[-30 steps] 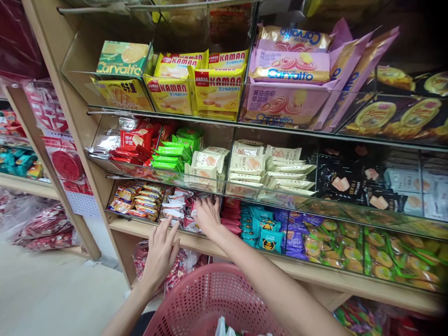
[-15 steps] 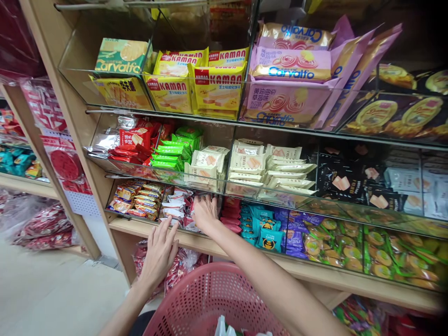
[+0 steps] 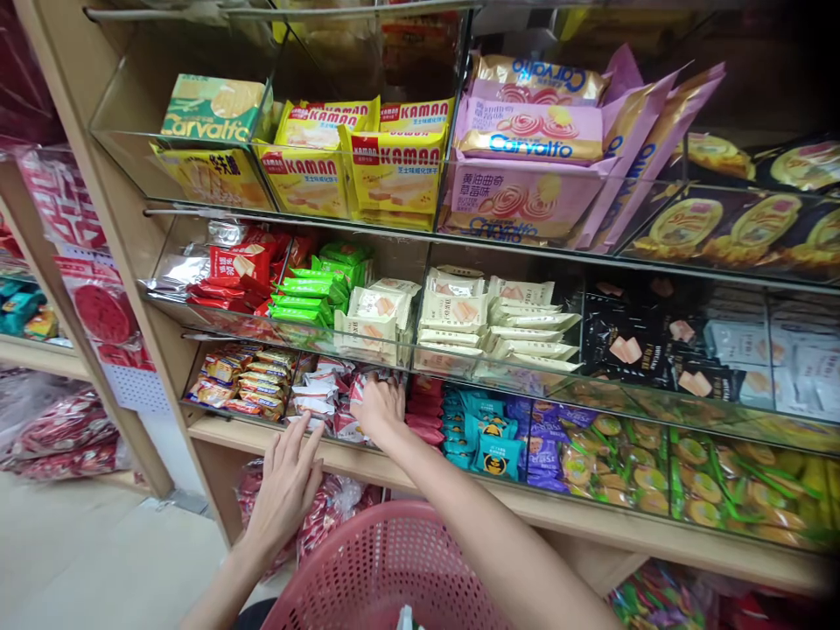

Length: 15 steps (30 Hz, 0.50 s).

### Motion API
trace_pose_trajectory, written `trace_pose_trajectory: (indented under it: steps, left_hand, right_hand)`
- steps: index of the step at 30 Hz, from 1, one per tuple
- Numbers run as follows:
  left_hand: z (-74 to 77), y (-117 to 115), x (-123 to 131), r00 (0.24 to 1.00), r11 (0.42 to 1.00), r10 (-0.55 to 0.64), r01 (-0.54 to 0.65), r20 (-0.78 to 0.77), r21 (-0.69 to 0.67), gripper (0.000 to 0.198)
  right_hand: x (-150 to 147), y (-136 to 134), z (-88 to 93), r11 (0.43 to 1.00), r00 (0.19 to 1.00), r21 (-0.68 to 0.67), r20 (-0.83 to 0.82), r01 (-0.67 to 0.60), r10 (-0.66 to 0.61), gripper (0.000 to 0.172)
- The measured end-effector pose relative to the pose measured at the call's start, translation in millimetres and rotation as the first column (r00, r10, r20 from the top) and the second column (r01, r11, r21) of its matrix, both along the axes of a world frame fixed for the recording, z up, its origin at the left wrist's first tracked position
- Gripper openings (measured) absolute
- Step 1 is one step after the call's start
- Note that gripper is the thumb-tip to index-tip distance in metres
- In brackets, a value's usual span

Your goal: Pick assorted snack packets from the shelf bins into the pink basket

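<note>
1. Seemingly at a step of handling small white-and-red wrapped packets (image 3: 316, 392), heaped in a bottom-row compartment between gold-and-blue wrapped packets (image 3: 263, 385) and dark pink wrapped packets (image 3: 425, 426).
2. Reaching into the heap's right side with the bare right hand (image 3: 381, 404), back uppermost, forearm slanting up from the lower right.
3. Bent downward at the right fingers, with tips hidden; cannot tell whether gripping a packet.
4. By judgement, calling next for a low draw backward, under the clear glass front (image 3: 305, 334) of the middle row and over the pale wooden shelf edge (image 3: 227, 432).
5. Holding nothing in the bare left hand (image 3: 289, 477): fingers spread and extended toward the compartment's front, palm down.
6. Below and between both forearms, sitting close: a pink perforated plastic basket (image 3: 347, 560).
</note>
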<state>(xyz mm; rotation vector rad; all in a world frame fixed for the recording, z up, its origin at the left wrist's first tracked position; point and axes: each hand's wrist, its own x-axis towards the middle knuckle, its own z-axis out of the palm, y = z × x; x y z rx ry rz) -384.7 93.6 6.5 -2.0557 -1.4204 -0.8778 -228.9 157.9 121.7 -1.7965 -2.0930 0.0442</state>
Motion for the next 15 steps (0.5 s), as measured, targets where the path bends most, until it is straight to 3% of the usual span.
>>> trace_pose_trajectory:
  steps: [5, 9, 12, 15]
  left_hand:
    - [-0.3, -0.1, 0.4, 1.0, 1.0, 0.002, -0.002, -0.001, 0.0, 0.057]
    - [1.0, -1.0, 0.7, 1.0, 1.0, -0.011, 0.011, 0.009, -0.025, 0.057]
    - [3.7, -3.9, 1.4, 0.999, 0.998, -0.029, 0.031, 0.037, -0.059, 0.057]
    - [5.3, -5.3, 1.0, 0.998, 0.995, -0.029, 0.035, 0.061, -0.091, 0.057]
  right_hand:
    - [2.9, -13.3, 14.6, 0.998, 0.999, 0.06, -0.034, -0.019, 0.022, 0.039]
    - [18.3, -47.7, 31.0, 0.99, 0.992, 0.09, -0.051, -0.112, 0.117, 0.035]
    - [50.8, -79.8, 38.3, 0.978, 0.973, 0.039, -0.099, -0.204, 0.206, 0.034]
    - [101.9, -105.3, 30.8, 0.949, 0.933, -0.111, -0.247, -0.294, 0.26, 0.035]
